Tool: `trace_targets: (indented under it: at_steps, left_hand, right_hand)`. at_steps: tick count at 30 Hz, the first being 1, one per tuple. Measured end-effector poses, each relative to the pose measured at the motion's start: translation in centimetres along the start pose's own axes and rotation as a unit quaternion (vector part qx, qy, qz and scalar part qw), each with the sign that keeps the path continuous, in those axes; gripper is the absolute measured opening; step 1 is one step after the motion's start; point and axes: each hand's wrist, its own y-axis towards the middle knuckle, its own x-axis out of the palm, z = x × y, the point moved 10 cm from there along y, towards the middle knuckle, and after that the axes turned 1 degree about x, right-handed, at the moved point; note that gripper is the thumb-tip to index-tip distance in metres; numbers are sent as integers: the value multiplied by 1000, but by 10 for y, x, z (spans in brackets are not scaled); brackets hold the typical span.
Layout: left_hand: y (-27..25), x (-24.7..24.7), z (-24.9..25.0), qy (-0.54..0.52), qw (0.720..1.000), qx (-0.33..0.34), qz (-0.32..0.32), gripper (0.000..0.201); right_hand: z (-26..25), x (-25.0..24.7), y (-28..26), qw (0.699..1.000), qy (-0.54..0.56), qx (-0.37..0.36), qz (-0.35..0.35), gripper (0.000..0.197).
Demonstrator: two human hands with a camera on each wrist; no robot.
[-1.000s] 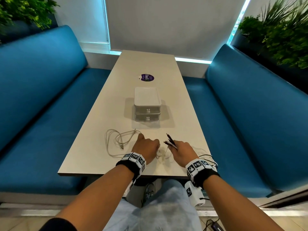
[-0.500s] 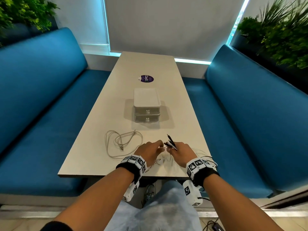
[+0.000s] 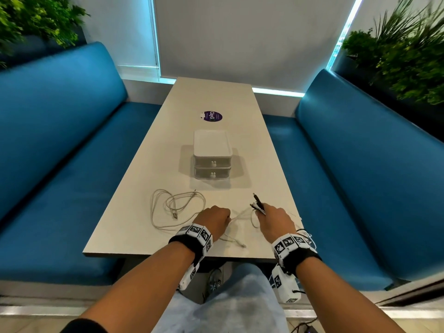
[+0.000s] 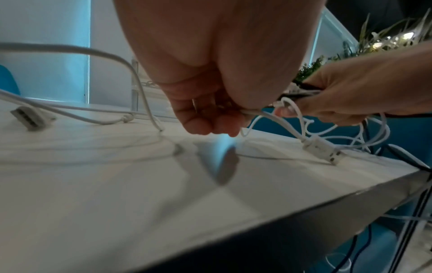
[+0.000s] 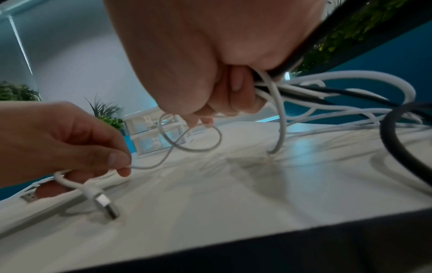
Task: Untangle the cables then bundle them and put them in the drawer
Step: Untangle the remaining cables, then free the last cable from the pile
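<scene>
The white cable hangs between both hands above the surface; it looks light and limp, best taken near its plug; left hand pinches it, right hand clutches the tangled bunch; the drawer stands closed beyond.

Illumination is even and moderately bright. Cyan-tinted daylight enters along the edges of the window blind at the far end. The drawer unit casts a soft shadow on the table. The head view shows wide-angle curvature at its borders; the plants at the corners are smeared. Both wrist views are soft, with motion blur. A pale blue glare patch reflects on the tabletop beneath the left hand.
</scene>
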Motion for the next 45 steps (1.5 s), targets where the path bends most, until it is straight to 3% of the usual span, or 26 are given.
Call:
trace_targets:
  at_steps: [2, 5, 11, 14, 17, 22, 24, 26, 29, 32, 37, 41, 45]
  left_hand:
    - [0, 2, 3, -12, 1000, -3, -4, 27]
    - [2, -2, 10, -113, 993, -18, 3, 25]
    - [1, -11, 6, -227, 973, -20, 27, 18]
    - [-1, -13, -2, -220, 975, -15, 32, 17]
    - [-4, -19, -7, -178, 983, 0, 44, 19]
    - [-5, -18, -8, -146, 988, -2, 41, 22]
    - [-4, -16, -2, -133, 990, 4, 38, 22]
    - [-4, -15, 6, -120, 992, 16, 37, 22]
    - [-5, -17, 14, -83, 995, 30, 44, 23]
    - [-6, -30, 8, -30, 995, 18, 92, 22]
    - [-8, -61, -33, 8, 987, -46, 154, 20]
    - [-15, -49, -86, 53, 981, -166, 86, 36]
    - [-19, -30, -100, 98, 978, -180, 36, 36]
  right_hand:
    - [-12, 3, -3, 999, 4, -34, 4, 36]
    - [-36, 16, -10, 995, 27, -94, -36, 31]
    - [-36, 23, -5, 994, 32, -64, -77, 29]
    - [-20, 16, 0, 997, -44, -14, -65, 25]
    - [17, -6, 3, 992, -90, 83, -35, 22]
    - [51, -37, 2, 984, -2, 172, 52, 27]
    - [48, -42, 4, 982, 45, 164, 77, 22]
    - [37, -39, 6, 984, 87, 138, 68, 30]
    - [7, -18, 7, 986, 152, 74, -2, 32]
    - [-23, 11, -1, 983, 168, 9, -77, 28]
    - [-40, 32, -11, 979, 175, -10, -108, 28]
    - [-49, 36, -10, 974, 198, -13, -109, 28]
    - [-56, 38, -8, 974, 192, -23, -121, 27]
